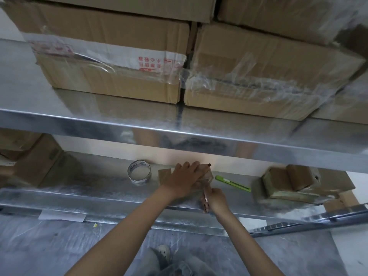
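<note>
A small brown cardboard box [207,174] sits on the lower metal shelf [99,188]. My left hand [184,177] lies over the top of the box and holds it down, fingers spread toward the wall. My right hand [216,199] grips a pair of scissors [206,202] by the handles, just in front of the box, with the blades pointing up at its near side. Most of the box is hidden under my left hand.
A roll of clear tape [139,172] stands left of the box; a green utility knife [233,183] lies to its right. Taped brown parcels [288,184] sit farther right. Large wrapped cartons [119,62] fill the upper shelf [179,128]. More boxes [29,156] stand at left.
</note>
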`<action>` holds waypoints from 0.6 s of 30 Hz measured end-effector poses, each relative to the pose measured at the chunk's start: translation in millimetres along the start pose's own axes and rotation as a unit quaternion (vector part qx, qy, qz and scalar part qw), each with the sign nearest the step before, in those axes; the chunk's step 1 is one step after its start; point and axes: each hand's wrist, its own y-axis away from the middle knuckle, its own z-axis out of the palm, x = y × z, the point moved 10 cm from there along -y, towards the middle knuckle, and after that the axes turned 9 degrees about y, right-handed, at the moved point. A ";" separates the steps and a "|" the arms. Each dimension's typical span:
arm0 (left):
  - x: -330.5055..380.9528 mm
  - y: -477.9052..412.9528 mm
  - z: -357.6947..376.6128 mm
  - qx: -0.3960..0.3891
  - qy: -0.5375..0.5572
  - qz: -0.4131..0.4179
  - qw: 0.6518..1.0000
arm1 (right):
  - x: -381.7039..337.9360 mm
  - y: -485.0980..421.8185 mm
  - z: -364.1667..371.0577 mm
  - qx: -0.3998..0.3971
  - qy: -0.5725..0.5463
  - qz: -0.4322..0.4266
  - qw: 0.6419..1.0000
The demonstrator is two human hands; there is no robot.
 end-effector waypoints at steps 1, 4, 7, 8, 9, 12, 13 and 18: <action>-3.4 -2.1 -0.1 -0.011 0.030 -0.011 0.999 | 0.6 2.1 -0.4 -0.004 -0.022 -0.002 1.000; -10.7 -8.0 2.5 -0.080 0.166 -0.035 0.982 | -6.7 11.0 -8.1 0.010 -0.017 -0.055 0.998; -20.1 -2.6 14.7 -0.136 0.298 -0.055 0.943 | -16.7 27.7 -14.2 0.026 -0.029 -0.115 0.993; -26.1 -1.8 16.0 -0.127 0.260 -0.060 0.955 | -19.2 34.0 -13.5 0.023 -0.036 -0.131 0.990; -31.0 -3.5 13.8 -0.098 0.173 -0.059 0.978 | -20.6 39.4 -11.8 0.017 -0.045 -0.142 0.989; -21.7 -2.7 4.6 0.004 -0.006 -0.082 0.997 | -20.8 47.2 -9.8 -0.002 -0.095 -0.143 0.985; -16.1 1.6 3.3 0.026 -0.011 -0.104 0.994 | -22.1 48.4 -10.8 -0.004 -0.112 -0.143 0.983; -17.1 19.4 8.6 0.126 0.003 -0.178 0.976 | -21.4 51.6 -23.1 0.005 -0.210 -0.120 0.970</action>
